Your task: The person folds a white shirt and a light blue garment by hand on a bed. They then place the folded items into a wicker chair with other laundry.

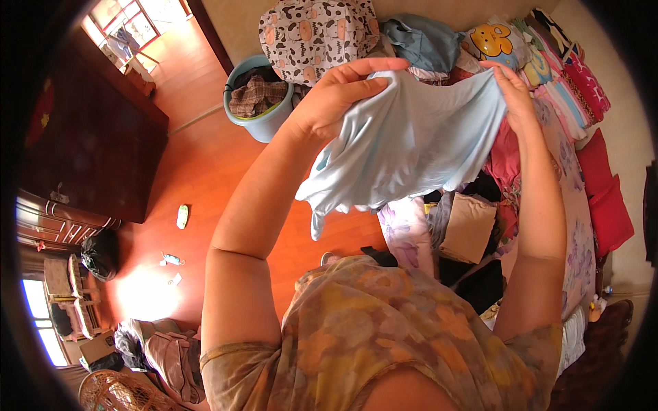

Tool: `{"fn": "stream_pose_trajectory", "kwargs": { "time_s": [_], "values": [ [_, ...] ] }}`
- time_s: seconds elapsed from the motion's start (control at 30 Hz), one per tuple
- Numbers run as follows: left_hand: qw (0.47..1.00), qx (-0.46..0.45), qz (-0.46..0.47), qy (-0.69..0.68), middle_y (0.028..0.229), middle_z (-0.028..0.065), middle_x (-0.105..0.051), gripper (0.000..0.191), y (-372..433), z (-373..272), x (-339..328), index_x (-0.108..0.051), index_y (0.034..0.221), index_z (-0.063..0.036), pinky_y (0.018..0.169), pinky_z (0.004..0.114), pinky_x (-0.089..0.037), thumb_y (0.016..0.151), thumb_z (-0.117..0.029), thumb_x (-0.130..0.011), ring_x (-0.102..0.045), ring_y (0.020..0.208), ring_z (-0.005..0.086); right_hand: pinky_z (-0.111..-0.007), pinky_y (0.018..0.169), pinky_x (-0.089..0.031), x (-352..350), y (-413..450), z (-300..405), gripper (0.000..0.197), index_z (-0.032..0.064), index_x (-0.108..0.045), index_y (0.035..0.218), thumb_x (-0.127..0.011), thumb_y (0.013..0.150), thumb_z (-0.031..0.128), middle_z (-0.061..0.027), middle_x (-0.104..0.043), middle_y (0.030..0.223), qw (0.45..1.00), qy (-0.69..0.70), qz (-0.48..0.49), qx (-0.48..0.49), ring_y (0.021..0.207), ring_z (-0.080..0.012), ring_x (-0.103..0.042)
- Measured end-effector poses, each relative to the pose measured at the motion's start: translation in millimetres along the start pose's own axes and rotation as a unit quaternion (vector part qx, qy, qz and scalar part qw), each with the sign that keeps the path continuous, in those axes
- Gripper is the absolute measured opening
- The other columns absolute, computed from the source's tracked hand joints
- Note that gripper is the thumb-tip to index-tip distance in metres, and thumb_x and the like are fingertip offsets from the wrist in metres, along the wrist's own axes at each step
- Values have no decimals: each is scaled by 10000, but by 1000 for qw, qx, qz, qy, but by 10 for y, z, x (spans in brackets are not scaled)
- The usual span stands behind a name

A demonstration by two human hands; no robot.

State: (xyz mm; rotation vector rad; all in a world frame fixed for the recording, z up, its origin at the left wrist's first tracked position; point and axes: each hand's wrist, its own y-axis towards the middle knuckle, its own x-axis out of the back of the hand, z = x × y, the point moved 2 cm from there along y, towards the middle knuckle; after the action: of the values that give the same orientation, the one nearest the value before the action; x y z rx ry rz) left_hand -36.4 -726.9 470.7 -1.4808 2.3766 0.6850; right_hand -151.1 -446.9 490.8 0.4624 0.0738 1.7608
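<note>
A light blue cloth garment (411,138) hangs stretched between my two hands in front of me. My left hand (342,95) pinches its upper left edge between thumb and fingers. My right hand (514,97) grips the upper right corner. The cloth sags between them, its lower part falling in folds, one end dangling at the lower left. Behind and below the garment lie a folded beige cloth (468,228), dark clothes (480,285) and a red garment (504,159) on a bed with a floral sheet (570,231).
A blue tub (262,126) of clothes stands on the wooden floor, beside a cow-print bundle (318,36). Folded textiles (565,97) are stacked at the bed's far end, near red cushions (606,200). A dark cabinet (97,128) and black bag (98,254) are at left.
</note>
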Motion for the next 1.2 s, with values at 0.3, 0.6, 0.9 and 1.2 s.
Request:
{"fn": "stream_pose_trajectory", "kwargs": {
  "time_s": [0.3,0.6,0.9,1.2],
  "values": [
    [992,-93,-60,55,1006,58,-534,407,198,-47,-266,-394,1203,-44,762,230,-419,802,21,-429,-519,847,110,-246,752,-417,-556,-322,-222,291,21,-494,1065,-509,780,78,-76,-562,942,989,-84,-50,113,835,-126,-535],
    [967,-186,-150,90,1072,73,-490,485,103,70,-393,-313,1249,-39,766,224,-407,789,43,-441,-485,898,107,-259,733,-409,-1529,-1230,126,231,-1,-455,1020,-401,796,-9,-96,-512,904,973,177,79,121,818,-148,-515],
    [966,-203,-160,21,995,73,-519,503,155,108,-498,-299,1252,-39,719,245,-445,778,61,-435,-527,815,125,-263,708,-402,-2045,-1276,-849,258,23,-442,1074,-405,838,117,-49,-518,925,775,348,390,-355,799,-108,-486],
    [975,-179,-133,5,969,52,-532,500,217,275,-752,-317,1246,-50,691,219,-434,777,48,-460,-518,787,102,-265,694,-400,-2152,-1445,-909,257,28,-446,1069,-410,837,131,-46,-518,917,759,399,371,-356,783,-108,-483]
  ]
}}
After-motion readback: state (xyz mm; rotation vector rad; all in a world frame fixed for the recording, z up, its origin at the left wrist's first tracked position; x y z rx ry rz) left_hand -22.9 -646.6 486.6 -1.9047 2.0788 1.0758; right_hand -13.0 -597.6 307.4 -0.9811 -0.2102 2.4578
